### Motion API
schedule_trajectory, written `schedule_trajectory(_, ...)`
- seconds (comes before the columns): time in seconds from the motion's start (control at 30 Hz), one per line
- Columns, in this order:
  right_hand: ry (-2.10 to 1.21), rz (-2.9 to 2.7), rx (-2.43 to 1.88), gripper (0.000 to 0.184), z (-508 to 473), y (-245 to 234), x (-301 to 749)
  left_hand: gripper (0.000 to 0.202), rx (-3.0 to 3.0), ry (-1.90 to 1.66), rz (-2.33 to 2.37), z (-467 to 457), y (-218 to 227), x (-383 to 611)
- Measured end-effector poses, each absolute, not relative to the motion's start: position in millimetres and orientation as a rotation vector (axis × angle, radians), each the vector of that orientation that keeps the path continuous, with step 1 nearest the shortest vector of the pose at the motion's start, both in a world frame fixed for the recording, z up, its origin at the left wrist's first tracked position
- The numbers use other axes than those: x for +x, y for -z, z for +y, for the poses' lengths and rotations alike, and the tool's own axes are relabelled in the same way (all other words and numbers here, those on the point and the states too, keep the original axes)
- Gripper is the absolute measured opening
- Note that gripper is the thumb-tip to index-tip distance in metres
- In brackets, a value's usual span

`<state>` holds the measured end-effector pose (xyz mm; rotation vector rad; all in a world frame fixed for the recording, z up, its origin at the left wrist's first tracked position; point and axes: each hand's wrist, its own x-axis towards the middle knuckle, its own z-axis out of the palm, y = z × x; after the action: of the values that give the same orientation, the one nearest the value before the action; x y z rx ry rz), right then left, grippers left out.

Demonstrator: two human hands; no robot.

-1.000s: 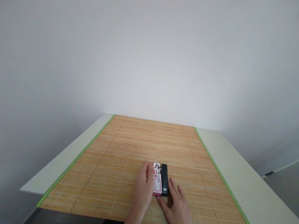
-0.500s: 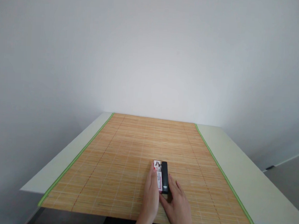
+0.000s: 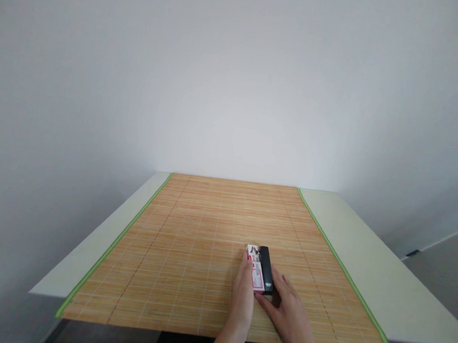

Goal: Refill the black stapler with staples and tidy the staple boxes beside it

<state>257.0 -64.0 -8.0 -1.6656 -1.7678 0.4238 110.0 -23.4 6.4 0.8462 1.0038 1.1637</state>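
A small white and red box (image 3: pixel 257 270) lies flat on the bamboo mat (image 3: pixel 192 252), with a slim black device (image 3: pixel 266 268) lying right beside it on its right. My left hand (image 3: pixel 242 298) rests against the box's left edge, fingers stretched along it. My right hand (image 3: pixel 288 309) lies on the mat at the near right of the black device, fingers spread and touching its near end. Neither hand lifts anything.
The mat has green edging and covers a pale table (image 3: pixel 366 275) set against a white wall (image 3: pixel 235 78). Grey floor (image 3: pixel 446 260) shows to the right of the table. The table's near edge runs just below my hands.
Both hands and the box with the black device have slid a little to the right on the mat. My left hand has drawn back, uncovering more of the box.
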Motion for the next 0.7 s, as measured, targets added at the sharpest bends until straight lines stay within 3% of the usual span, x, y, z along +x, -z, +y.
schedule_trajectory(0.33,-0.496,-1.720,-1.745,0.066,-66.2,-5.0,387.1,0.075,0.794,-0.976,0.740,-10.5,-24.1,220.0)
schedule_trajectory(0.7,-0.476,-1.744,-1.798,0.071,-64.5,-8.7,393.3,0.075,1.006,-0.932,0.871,-19.2,-41.7,219.1)
